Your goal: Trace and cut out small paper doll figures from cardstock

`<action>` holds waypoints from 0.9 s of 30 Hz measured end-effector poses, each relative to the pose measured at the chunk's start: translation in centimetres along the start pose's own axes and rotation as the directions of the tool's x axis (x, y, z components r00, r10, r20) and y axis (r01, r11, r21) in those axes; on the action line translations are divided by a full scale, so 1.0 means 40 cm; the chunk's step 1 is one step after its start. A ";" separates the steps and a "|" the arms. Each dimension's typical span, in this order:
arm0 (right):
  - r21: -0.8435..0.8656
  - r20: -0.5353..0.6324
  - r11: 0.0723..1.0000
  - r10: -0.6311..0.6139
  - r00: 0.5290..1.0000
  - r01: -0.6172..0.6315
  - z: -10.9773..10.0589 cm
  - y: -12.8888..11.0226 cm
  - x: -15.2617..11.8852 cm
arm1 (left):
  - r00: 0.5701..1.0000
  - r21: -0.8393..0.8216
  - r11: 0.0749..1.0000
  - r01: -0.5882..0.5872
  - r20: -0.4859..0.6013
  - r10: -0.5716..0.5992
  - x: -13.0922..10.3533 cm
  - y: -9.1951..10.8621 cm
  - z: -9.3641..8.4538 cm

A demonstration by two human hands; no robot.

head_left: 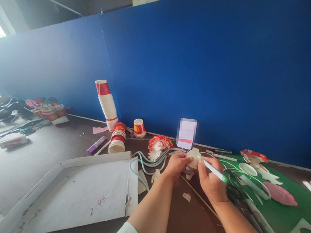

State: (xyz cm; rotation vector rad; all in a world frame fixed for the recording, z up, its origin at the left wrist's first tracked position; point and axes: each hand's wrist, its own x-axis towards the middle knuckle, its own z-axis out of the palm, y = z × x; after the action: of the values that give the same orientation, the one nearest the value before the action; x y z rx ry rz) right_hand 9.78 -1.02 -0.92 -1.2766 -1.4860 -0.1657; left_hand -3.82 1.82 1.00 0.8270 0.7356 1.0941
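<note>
Head view is showing two bare hands working out over the brown table. The left hand is pinching a cream paper cutout by its left side, fingers closed on it, probably because something that thin would be flexing otherwise. The right hand is gripping a white marker with a green end, fingers wrapped pen-style, and the tip is pointing at the cutout's face; can't tell if it's actually touching. So the cutout is sitting between the two hands, broad side turning our way, I'm guessing for a clear look at the surface. It's looking like stiff, matte card with an uneven outline. Just left, a frilly red-and-white rosette is lying by some looping pale cords, smooth and kinda rubbery-looking. Further left, a tall stack of paper cups is standing near the blue partition, nested maybe to save room. A shallow white cardboard tray is lying on the near left side, scribbles showing on its flat bottom. Over on the right, a green mat is carrying odds and ends, including a pink crinkly-edged oval, maybe spread out for easy grabbing.
</note>
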 end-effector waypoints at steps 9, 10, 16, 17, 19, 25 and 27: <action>0.065 -0.014 0.997 0.035 0.999 -0.034 -0.004 -0.001 0.002 | 0.999 0.005 1.000 0.016 -0.048 -0.015 -0.007 0.012 0.008; 0.067 -0.013 0.997 0.037 0.999 -0.036 -0.003 0.000 0.002 | 0.998 0.012 1.000 0.018 -0.053 -0.018 -0.008 0.012 0.008; 0.058 -0.012 0.998 0.041 0.999 -0.040 -0.004 -0.001 0.004 | 0.999 0.038 0.999 0.026 -0.044 -0.025 -0.004 0.006 0.004; 0.055 -0.012 0.998 0.041 0.999 -0.041 -0.005 -0.001 0.005 | 0.999 0.036 0.999 0.025 -0.035 -0.024 -0.003 0.004 0.003; 0.048 -0.012 0.998 0.042 0.999 -0.041 -0.005 -0.002 0.005 | 1.000 0.030 0.999 0.019 -0.015 -0.019 -0.001 0.001 0.001; 0.024 -0.013 0.999 0.042 0.999 -0.042 -0.004 -0.003 0.005 | 0.999 0.032 0.999 0.000 0.047 -0.002 0.003 -0.009 -0.003; 0.022 -0.013 0.999 0.040 0.999 -0.040 -0.004 -0.003 0.005 | 0.999 0.033 0.999 0.004 0.039 -0.005 0.003 -0.008 -0.002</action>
State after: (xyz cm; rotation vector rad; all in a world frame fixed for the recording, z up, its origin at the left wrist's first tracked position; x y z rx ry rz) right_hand 9.83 -1.08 -0.63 -1.2841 -1.4463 -0.1308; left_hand -3.69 1.86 0.67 0.8722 0.7245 1.0614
